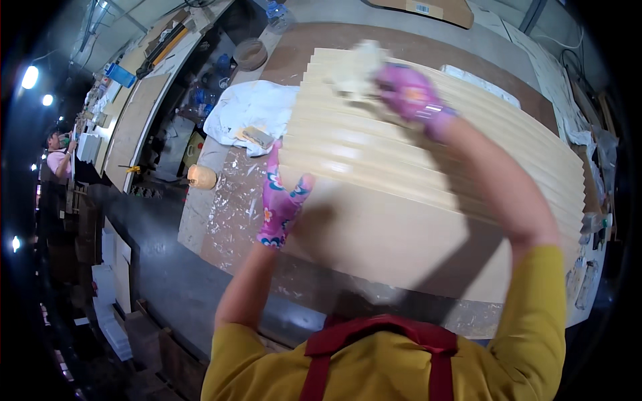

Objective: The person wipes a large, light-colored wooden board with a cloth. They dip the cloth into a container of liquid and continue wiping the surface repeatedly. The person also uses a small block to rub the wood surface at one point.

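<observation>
1. A large pale cream wooden panel with raised ridges running along its length [414,194] lies flat on a brown, paint-spattered workbench [231,214], covering most of its middle and right.
2. The left hand [281,197], in a pink flower-printed glove, rests on the panel's left edge, fingers spread and pointing up the board; it lies open on the surface and grasps nothing.
3. The right hand [409,93], in a matching pink glove, reaches to the far ridges of the panel, its fingers closed around a crumpled whitish cloth pad [358,67] that is pressed against the wood. The pad and the hand are blurred.
4. Left of the panel, a rumpled white sheet [247,110] lies on the bench, with a small rectangular tan block [257,137] on top of it.
5. Near the bench's left rim sits a rounded tan lump [202,177].
6. Far off at the left, another person in a pink top [60,157] stands by a long bench.
</observation>
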### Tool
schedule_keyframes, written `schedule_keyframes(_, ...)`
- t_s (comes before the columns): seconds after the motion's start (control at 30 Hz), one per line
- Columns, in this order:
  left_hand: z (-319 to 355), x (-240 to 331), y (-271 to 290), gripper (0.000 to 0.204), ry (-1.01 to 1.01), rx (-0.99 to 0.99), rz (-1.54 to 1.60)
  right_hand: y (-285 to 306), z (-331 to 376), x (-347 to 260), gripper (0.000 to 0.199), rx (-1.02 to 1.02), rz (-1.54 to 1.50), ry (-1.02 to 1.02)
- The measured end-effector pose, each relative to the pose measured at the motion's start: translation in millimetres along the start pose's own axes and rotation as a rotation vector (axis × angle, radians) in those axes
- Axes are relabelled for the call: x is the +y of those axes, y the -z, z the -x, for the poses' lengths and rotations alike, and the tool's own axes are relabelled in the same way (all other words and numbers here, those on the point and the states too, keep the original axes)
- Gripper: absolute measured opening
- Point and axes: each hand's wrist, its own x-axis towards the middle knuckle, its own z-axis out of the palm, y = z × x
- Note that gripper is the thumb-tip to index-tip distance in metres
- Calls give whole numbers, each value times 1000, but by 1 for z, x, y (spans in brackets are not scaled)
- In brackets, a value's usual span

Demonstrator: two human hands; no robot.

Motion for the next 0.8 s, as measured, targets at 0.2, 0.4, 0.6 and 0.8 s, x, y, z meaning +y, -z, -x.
schedule_keyframes(0.2,-12,7,-10,77,-60,-34,-153,-88,-99,-49,15,208,250,128)
schedule_keyframes(0.4,0,-16,4,63,-14,56,-173,15,15,-1,16,1,253,82)
schedule_keyframes(0.6,-1,-40,7,60,-81,69,-138,189,270,194,21,336,387,-208)
schedule_keyframes(0.8,-4,-56,24,56,-8,93,-214,347,416,255,26,431,718,-807)
